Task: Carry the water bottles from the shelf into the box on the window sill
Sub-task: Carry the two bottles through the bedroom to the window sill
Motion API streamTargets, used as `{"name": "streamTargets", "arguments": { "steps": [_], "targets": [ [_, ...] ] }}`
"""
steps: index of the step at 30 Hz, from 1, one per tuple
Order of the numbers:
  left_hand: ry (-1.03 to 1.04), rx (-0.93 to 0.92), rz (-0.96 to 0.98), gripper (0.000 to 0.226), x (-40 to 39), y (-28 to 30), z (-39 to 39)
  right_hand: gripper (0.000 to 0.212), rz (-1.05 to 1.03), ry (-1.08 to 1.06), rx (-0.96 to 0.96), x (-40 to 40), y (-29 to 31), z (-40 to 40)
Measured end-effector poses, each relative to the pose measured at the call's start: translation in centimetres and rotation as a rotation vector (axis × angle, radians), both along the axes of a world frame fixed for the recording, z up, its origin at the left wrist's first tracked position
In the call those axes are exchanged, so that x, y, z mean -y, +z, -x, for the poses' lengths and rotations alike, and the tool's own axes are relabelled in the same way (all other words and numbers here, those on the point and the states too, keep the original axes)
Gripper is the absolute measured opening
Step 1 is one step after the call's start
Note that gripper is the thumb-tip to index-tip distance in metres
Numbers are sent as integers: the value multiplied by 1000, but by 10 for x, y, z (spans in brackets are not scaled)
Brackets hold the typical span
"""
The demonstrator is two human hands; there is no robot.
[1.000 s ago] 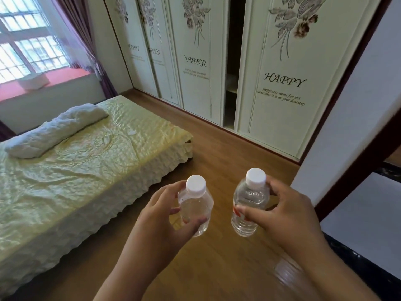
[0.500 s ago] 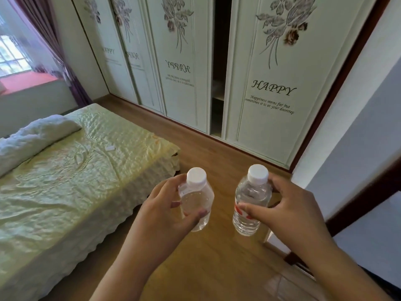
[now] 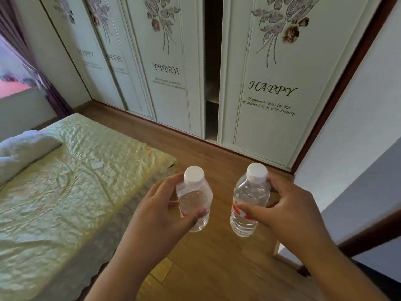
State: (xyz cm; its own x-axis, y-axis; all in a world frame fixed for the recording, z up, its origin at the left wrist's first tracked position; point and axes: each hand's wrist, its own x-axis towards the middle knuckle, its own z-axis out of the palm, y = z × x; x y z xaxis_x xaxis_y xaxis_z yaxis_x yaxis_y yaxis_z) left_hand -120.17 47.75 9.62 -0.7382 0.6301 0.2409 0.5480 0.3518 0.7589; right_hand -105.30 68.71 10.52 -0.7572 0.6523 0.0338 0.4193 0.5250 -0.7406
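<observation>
Two clear water bottles with white caps are held upright in front of me above the wooden floor. My left hand (image 3: 156, 211) grips the left bottle (image 3: 194, 198) round its body, thumb across the front. My right hand (image 3: 288, 211) grips the right bottle (image 3: 249, 200), which has a red label, with the thumb on the label and the fingers behind. A strip of the pink window sill (image 3: 10, 90) shows at the far left edge; the box on it is out of view.
A bed (image 3: 71, 181) with a pale green quilt and a rolled white blanket (image 3: 21, 151) fills the left. White wardrobe doors (image 3: 267, 83) printed "HAPPY" stand ahead, one gap open. A white wall with dark trim (image 3: 355, 148) is on the right. Purple curtain (image 3: 50, 83) hangs by the window.
The view has swung right and forward: window, sill and box slid out at the left, the wardrobe doors came closer. Both hands hold their bottles as before.
</observation>
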Motion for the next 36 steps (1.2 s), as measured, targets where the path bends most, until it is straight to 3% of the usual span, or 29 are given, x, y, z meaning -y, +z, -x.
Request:
{"name": "streamTargets", "arguments": {
  "steps": [8,22,36],
  "targets": [
    [65,-20,6,73,-65,8,63,77,-14,58,22,-68,-7,84],
    [219,-108,-62,69,-204,51,185,78,-168,206,-96,-224,49,244],
    [167,-172,-106,74,-241,69,376,70,-172,207,-154,-249,72,429]
  ]
}}
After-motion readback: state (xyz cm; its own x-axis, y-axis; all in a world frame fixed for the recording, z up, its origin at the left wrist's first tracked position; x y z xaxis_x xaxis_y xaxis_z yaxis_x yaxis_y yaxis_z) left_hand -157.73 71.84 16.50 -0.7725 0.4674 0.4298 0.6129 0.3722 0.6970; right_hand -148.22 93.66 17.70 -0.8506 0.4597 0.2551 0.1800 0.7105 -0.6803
